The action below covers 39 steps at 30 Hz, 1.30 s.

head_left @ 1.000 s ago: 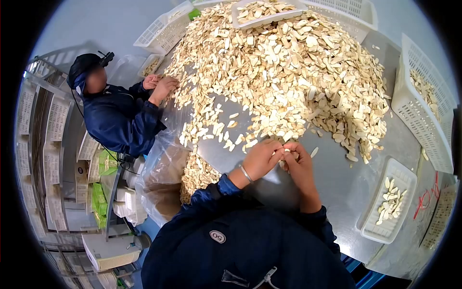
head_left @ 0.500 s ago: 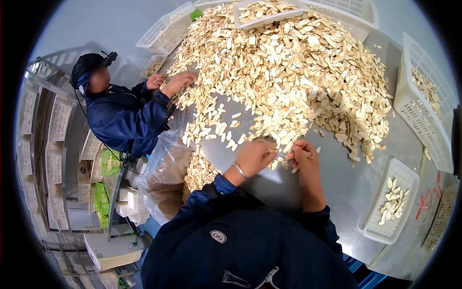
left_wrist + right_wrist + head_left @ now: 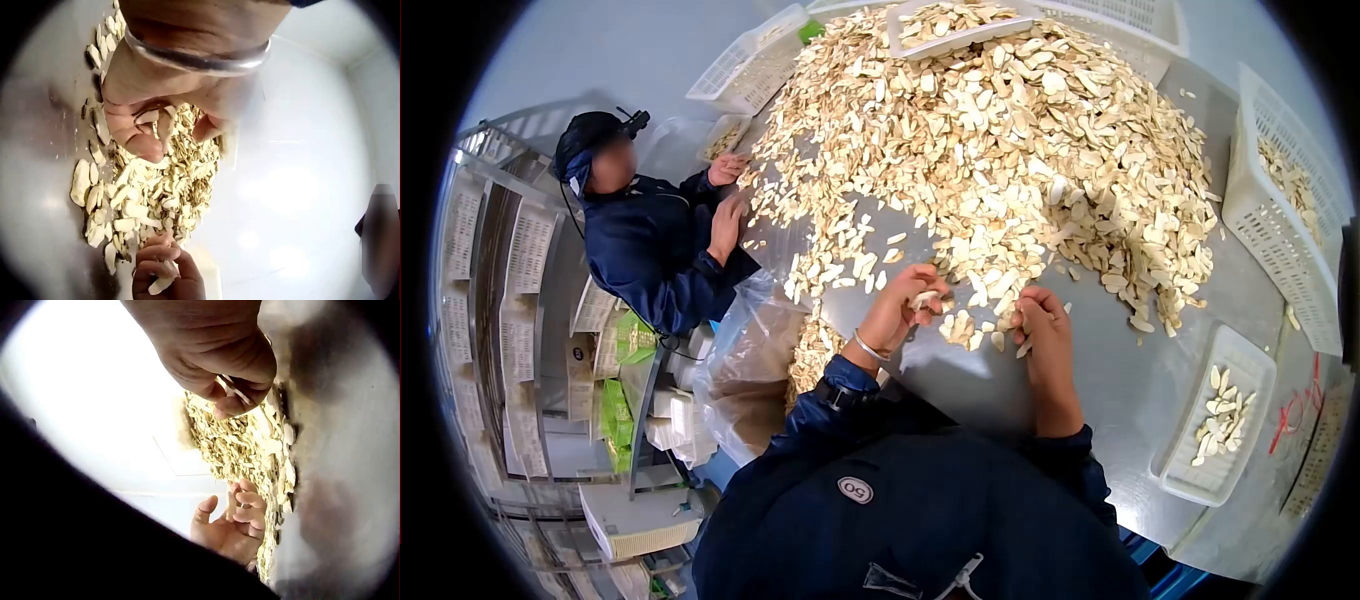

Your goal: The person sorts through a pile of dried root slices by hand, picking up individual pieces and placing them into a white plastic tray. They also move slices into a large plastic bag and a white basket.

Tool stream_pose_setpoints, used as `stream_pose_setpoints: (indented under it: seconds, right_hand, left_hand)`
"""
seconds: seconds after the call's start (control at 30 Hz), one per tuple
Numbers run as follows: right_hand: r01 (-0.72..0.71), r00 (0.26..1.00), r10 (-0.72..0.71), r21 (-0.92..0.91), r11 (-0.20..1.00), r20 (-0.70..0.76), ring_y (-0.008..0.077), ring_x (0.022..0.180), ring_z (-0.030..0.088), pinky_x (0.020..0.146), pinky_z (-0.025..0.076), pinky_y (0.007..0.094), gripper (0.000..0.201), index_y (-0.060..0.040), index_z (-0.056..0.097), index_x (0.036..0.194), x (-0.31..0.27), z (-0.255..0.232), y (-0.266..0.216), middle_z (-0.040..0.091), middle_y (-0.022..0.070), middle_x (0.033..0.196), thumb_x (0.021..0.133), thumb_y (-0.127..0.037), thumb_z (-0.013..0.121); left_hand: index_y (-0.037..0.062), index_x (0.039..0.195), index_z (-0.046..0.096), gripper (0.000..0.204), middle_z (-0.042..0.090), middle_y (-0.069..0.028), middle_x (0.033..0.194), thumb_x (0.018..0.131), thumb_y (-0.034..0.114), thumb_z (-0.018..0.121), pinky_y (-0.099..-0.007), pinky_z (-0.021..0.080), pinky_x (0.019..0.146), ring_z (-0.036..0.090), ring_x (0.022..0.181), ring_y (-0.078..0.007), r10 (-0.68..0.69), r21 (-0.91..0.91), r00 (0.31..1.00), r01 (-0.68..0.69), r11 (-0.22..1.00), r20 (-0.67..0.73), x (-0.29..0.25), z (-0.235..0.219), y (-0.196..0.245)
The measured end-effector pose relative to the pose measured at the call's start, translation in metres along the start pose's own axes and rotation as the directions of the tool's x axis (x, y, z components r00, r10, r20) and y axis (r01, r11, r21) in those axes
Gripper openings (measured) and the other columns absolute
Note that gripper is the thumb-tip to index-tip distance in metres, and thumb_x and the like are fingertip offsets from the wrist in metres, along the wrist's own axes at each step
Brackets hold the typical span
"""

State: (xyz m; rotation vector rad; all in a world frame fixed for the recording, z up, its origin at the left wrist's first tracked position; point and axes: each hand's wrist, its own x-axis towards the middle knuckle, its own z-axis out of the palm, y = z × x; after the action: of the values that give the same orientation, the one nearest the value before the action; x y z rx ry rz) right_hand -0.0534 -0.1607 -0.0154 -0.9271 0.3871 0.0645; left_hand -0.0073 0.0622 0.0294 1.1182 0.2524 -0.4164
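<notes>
My left hand (image 3: 900, 305), with a silver bangle at its wrist, stands over the near edge of a heap of pale, thin dried slices (image 3: 1000, 130). Its curled fingers hold a brown-edged slice (image 3: 165, 128). To the right, my right hand (image 3: 1048, 340) pinches another slice (image 3: 161, 285) between thumb and fingers; in its own wrist view only a slice's edge (image 3: 234, 390) shows. A gap separates the hands, and a small cluster of loose slices (image 3: 962, 328) lies between them on the metal table (image 3: 960, 390).
A white tray (image 3: 1165, 470) with several slices sits at right, near a perforated basket (image 3: 1270, 240). Another tray (image 3: 960, 42) tops the heap. At left, a person (image 3: 650, 235) works beside a plastic-lined bag (image 3: 745, 340) of slices. Red string (image 3: 1290, 410) lies at the table's right.
My left hand has moved left, away from my right hand, which it was close against earlier. The right hand has shifted slightly right. The other person's hand reached to the heap, then drew back.
</notes>
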Motion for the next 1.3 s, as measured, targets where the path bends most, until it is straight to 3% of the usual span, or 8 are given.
stream_pose_setpoints:
  seconds: [0.23, 0.37, 0.6, 0.7, 0.9, 1.03, 1.17, 1.3]
  right_hand:
    - [0.008, 0.999, -0.007, -0.014, 1.000, 0.039, 0.0074, 0.072, 0.061, 0.057, 0.044, 0.0209, 0.017, -0.0049, 0.063, 0.110, 0.003, -0.006, 0.005, 0.064, 0.0013, 0.087, 0.095, -0.012, 0.065]
    - [-0.027, 0.998, 0.025, 0.039, 0.999, 0.057, 0.0087, 0.076, 0.064, 0.060, 0.048, 0.0207, 0.019, -0.0054, 0.062, 0.113, 0.005, -0.008, 0.003, 0.066, 0.0026, 0.094, 0.099, -0.018, 0.061]
    - [-0.268, 0.946, 0.245, 0.092, 0.959, 0.211, 0.0143, 0.086, 0.068, 0.062, 0.051, 0.0237, 0.036, -0.0083, 0.058, 0.117, -0.007, 0.008, 0.000, 0.066, 0.0038, 0.101, 0.104, -0.040, 0.047]
    - [-0.322, 0.929, 0.282, 0.149, 0.935, 0.239, 0.0121, 0.079, 0.064, 0.051, 0.042, 0.0215, 0.032, -0.0073, 0.058, 0.114, -0.010, 0.008, -0.012, 0.063, 0.0042, 0.099, 0.104, -0.036, 0.048]
    - [-0.257, 0.943, 0.128, 0.429, 0.866, 0.306, 0.0097, 0.065, 0.055, 0.042, 0.032, 0.0183, 0.033, -0.0065, 0.057, 0.115, -0.002, -0.028, -0.018, 0.059, 0.0030, 0.091, 0.107, -0.036, 0.044]
    - [0.152, 0.981, -0.189, 0.459, 0.876, 0.037, 0.0091, 0.063, 0.055, 0.037, 0.034, 0.0176, 0.036, -0.0075, 0.059, 0.117, -0.043, -0.076, -0.087, 0.061, 0.0042, 0.091, 0.108, -0.038, 0.042]
    - [0.601, 0.578, -0.584, -0.187, 0.777, -0.570, 0.0078, 0.071, 0.059, 0.053, 0.045, 0.0177, 0.037, -0.0093, 0.062, 0.119, -0.093, -0.150, -0.147, 0.061, 0.0002, 0.096, 0.107, -0.038, 0.043]
    - [0.285, 0.296, -0.837, -0.794, 0.537, -0.460, 0.0277, 0.112, 0.062, 0.098, 0.048, 0.0368, 0.048, 0.0011, 0.059, 0.132, -0.119, -0.225, -0.160, 0.065, 0.0147, 0.121, 0.104, -0.036, 0.049]
  left_hand:
    - [0.0072, 0.093, 0.067, 0.011, 0.057, 0.0028, 0.077, 0.097, 0.017, 0.067, -0.0227, 0.037, 0.053, 0.048, 0.062, -0.0066, 0.271, 0.753, 0.896, -0.442, 0.487, 0.351, 0.004, -0.026, -0.044]
    - [0.0017, 0.119, 0.060, 0.028, 0.065, -0.0027, 0.091, 0.106, 0.026, 0.053, -0.0242, 0.050, 0.069, 0.060, 0.079, -0.0107, -0.287, 0.159, 0.950, 0.267, 0.951, 0.123, -0.007, -0.020, -0.030]
    - [0.0024, 0.146, 0.043, 0.057, 0.056, -0.0130, 0.138, 0.109, 0.046, 0.037, -0.0375, 0.042, 0.109, 0.054, 0.128, -0.0233, 0.025, 0.061, 0.972, -0.040, 0.997, 0.233, -0.033, 0.057, -0.011]
    - [0.0029, 0.145, 0.045, 0.056, 0.056, -0.0106, 0.138, 0.109, 0.046, 0.038, -0.0373, 0.041, 0.109, 0.050, 0.132, -0.0220, 0.263, 0.382, 0.928, -0.351, 0.855, 0.265, -0.022, 0.052, -0.006]
    - [0.0038, 0.138, 0.051, 0.047, 0.058, -0.0090, 0.134, 0.109, 0.040, 0.042, -0.0327, 0.048, 0.093, 0.061, 0.112, -0.0178, 0.228, 0.464, 0.958, -0.285, 0.839, 0.175, -0.031, 0.037, -0.011]
    - [0.0035, 0.128, 0.058, 0.031, 0.059, -0.0081, 0.124, 0.105, 0.023, 0.054, -0.0287, 0.051, 0.084, 0.065, 0.101, -0.0173, 0.348, 0.640, 0.910, -0.409, 0.650, 0.228, -0.034, 0.011, -0.017]
    - [0.0034, 0.118, 0.063, 0.026, 0.059, -0.0128, 0.112, 0.094, 0.014, 0.067, -0.0297, 0.052, 0.081, 0.066, 0.094, -0.0246, 0.367, 0.814, 0.873, -0.453, 0.365, 0.321, -0.037, -0.007, -0.025]
    - [0.0035, 0.112, 0.064, 0.030, 0.060, -0.0159, 0.110, 0.085, 0.014, 0.073, -0.0385, 0.051, 0.085, 0.062, 0.097, -0.0353, 0.565, 0.811, 0.641, -0.578, -0.091, 0.520, -0.038, -0.009, -0.043]
